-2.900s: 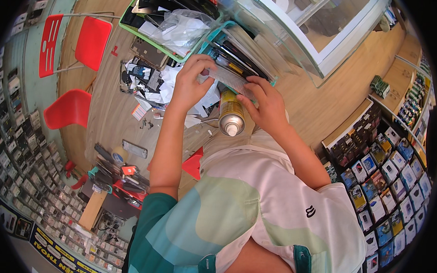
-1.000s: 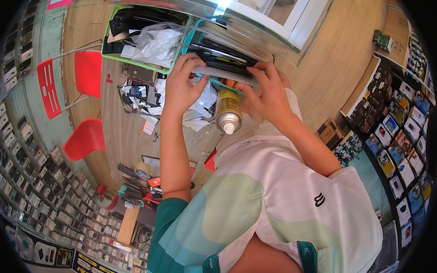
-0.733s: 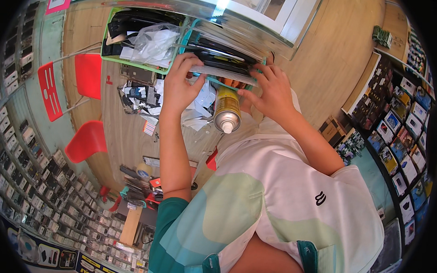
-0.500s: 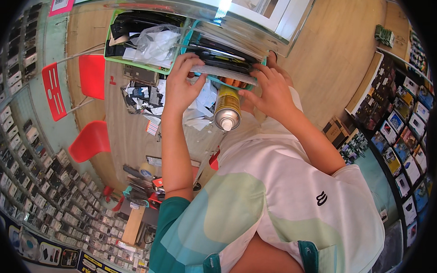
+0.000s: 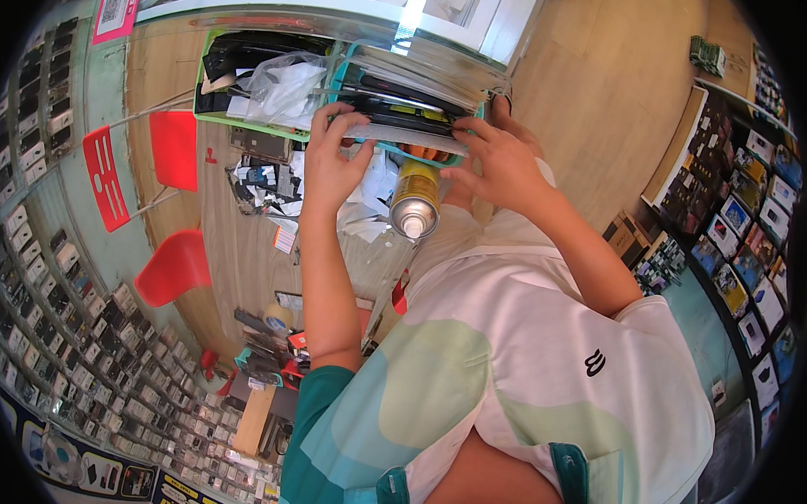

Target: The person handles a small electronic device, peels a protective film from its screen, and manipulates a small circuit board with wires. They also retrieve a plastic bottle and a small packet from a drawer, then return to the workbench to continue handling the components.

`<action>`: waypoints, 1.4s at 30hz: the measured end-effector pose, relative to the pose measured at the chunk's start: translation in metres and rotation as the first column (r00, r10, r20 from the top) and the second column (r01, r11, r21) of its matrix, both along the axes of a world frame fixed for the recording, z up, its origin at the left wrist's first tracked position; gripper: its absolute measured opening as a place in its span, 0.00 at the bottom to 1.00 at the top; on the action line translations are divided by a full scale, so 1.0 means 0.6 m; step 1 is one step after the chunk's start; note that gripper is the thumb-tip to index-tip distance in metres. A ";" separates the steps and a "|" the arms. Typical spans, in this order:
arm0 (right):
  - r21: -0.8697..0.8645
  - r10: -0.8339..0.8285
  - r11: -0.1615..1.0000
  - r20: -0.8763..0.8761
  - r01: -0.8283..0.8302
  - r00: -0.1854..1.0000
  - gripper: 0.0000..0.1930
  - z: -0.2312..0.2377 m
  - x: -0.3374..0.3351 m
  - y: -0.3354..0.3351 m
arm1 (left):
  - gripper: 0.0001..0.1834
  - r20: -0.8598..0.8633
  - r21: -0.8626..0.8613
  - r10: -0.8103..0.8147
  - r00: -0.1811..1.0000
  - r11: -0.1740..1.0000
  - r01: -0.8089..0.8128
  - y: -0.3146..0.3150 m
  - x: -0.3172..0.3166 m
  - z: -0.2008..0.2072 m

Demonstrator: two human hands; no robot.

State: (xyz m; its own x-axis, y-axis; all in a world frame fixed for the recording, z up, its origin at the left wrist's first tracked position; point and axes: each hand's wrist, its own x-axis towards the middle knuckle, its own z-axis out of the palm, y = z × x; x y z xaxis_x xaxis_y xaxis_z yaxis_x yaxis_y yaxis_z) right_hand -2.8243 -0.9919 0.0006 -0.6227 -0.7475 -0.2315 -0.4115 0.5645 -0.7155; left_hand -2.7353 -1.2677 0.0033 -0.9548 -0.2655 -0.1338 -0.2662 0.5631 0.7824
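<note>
A teal basket (image 5: 336, 83) stands before me, packed with flat dark pieces (image 5: 409, 106) and thin clear sleeves set on edge. Between my hands runs a flat whitish, translucent packet (image 5: 406, 138) near the basket's front side. My left hand (image 5: 336, 156) is closed on its left end, fingers over the top and thumb toward me. At its right end, my right hand (image 5: 500, 162) grips with the fingertips, thumb lower down. Below the packet some orange pieces (image 5: 422, 153) show. A yellow spray can (image 5: 416, 199) with a white nozzle is just below the basket, near my right thumb.
Left of the teal basket is a green basket (image 5: 248, 124) holding a clear plastic bag and black pieces. Scraps of paper and dark parts (image 5: 268, 178) litter the wooden table. A glass display case (image 5: 323, 9) borders the far side; red chairs (image 5: 172, 266) stand at left.
The whole view has shifted slightly. Both hands stay at the packet's ends, and the dark pieces behind it show a little more, with some yellow-green visible among them.
</note>
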 end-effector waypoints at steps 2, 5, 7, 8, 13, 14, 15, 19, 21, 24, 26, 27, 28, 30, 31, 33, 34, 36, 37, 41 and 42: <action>-0.087 -0.046 0.995 0.026 0.048 0.999 0.30 0.002 -0.003 0.013 | 0.19 -0.001 0.009 0.011 1.000 1.000 -0.011 0.000 0.000 -0.005; -0.201 -0.145 0.967 0.060 0.154 0.988 0.28 -0.013 0.003 0.028 | 0.18 0.016 0.022 0.041 0.999 0.999 -0.042 0.005 0.000 -0.008; -0.252 -0.195 0.945 0.079 0.209 0.978 0.28 -0.027 0.008 0.032 | 0.18 0.015 0.010 0.071 0.997 0.997 -0.071 0.009 0.002 -0.008; -0.272 -0.210 0.936 0.082 0.224 0.974 0.28 -0.029 0.012 0.026 | 0.18 0.004 0.005 0.087 0.996 0.996 -0.087 0.011 0.004 -0.008; -0.363 -0.193 0.908 0.080 0.209 0.978 0.31 -0.019 0.021 0.029 | 0.22 -0.066 -0.041 0.107 0.992 0.993 -0.110 0.010 0.021 -0.029; -0.371 -0.192 0.905 0.077 0.207 0.978 0.31 -0.022 0.022 0.034 | 0.22 -0.071 -0.040 0.099 0.992 0.994 -0.102 0.010 0.021 -0.035; -0.379 -0.189 0.903 0.074 0.203 0.979 0.31 -0.025 0.021 0.039 | 0.23 -0.076 -0.040 0.093 0.993 0.995 -0.096 0.009 0.020 -0.040; -0.407 -0.168 0.891 0.119 0.202 0.979 0.29 -0.029 0.004 0.043 | 0.32 -0.072 -0.084 0.105 0.992 0.990 -0.111 0.024 0.009 -0.014; -0.382 -0.161 0.904 0.112 0.192 0.981 0.27 -0.020 -0.002 0.041 | 0.39 -0.077 -0.090 0.126 0.989 0.987 -0.133 0.028 0.009 -0.007; -0.377 -0.197 0.900 0.097 0.219 0.976 0.20 -0.016 -0.010 0.052 | 0.40 -0.032 -0.013 0.221 0.975 0.975 -0.221 0.039 0.009 0.017; -0.383 -0.234 0.889 0.089 0.250 0.968 0.15 -0.025 -0.016 0.062 | 0.38 -0.049 -0.035 0.222 0.974 0.974 -0.224 0.039 0.013 0.032; -0.383 -0.255 0.885 0.081 0.266 0.964 0.13 -0.031 -0.023 0.070 | 0.38 -0.055 -0.055 0.232 0.971 0.970 -0.235 0.038 0.017 0.033; -0.384 -0.269 0.881 0.078 0.278 0.960 0.11 -0.030 -0.028 0.077 | 0.38 -0.056 -0.077 0.248 0.967 0.965 -0.252 0.037 0.025 0.037; -0.350 -0.279 0.890 0.089 0.292 0.956 0.08 -0.025 -0.040 0.092 | 0.34 -0.091 -0.112 0.281 0.956 0.951 -0.290 0.036 0.043 0.047; -0.333 -0.284 0.895 0.090 0.297 0.955 0.06 -0.021 -0.051 0.100 | 0.33 -0.096 -0.124 0.302 0.948 0.942 -0.312 0.037 0.050 0.058; -0.320 -0.281 0.898 0.110 0.301 0.953 0.07 -0.035 -0.070 0.117 | 0.30 -0.141 -0.145 0.366 0.920 0.912 -0.385 0.044 0.072 0.076; -0.308 -0.278 0.902 0.121 0.302 0.953 0.07 -0.040 -0.076 0.125 | 0.29 -0.152 -0.162 0.425 0.893 0.880 -0.446 0.050 0.089 0.087; -0.218 -0.188 0.954 0.097 0.205 0.977 0.10 -0.046 -0.087 0.144 | 0.28 -0.177 -0.192 0.548 0.818 0.795 -0.575 0.074 0.133 0.110; -0.183 -0.132 0.972 0.082 0.145 0.988 0.11 -0.052 -0.104 0.147 | 0.22 -0.215 -0.212 0.615 0.758 0.729 -0.651 0.092 0.152 0.115; -0.069 0.161 0.985 0.082 -0.156 0.983 0.15 -0.066 -0.143 0.171 | 0.07 -0.261 -0.303 0.760 0.596 0.521 -0.798 0.194 0.242 0.154; -0.038 0.253 0.967 0.089 -0.250 0.963 0.15 -0.065 -0.156 0.172 | 0.04 -0.269 -0.288 0.805 0.529 0.457 -0.841 0.229 0.263 0.162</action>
